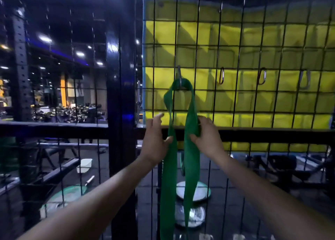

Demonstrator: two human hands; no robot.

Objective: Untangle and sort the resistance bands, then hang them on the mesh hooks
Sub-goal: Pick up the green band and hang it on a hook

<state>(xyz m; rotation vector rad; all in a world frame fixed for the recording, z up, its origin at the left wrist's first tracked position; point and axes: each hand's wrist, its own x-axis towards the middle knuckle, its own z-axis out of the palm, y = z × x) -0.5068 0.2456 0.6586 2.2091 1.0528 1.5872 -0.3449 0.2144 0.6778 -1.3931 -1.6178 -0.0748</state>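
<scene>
A wide green resistance band hangs looped over a metal hook on the black wire mesh. Its two strands drop down in front of the mesh and run out of the bottom of the view. My left hand pinches the left strand between thumb and fingers at the level of the horizontal bar. My right hand grips the right strand at about the same height. The left strand is twisted just above my hand.
Three bare carabiner hooks hang on the mesh to the right. A yellow mat stands behind the mesh. A thick black post rises on the left. Weight plates lie on the floor below.
</scene>
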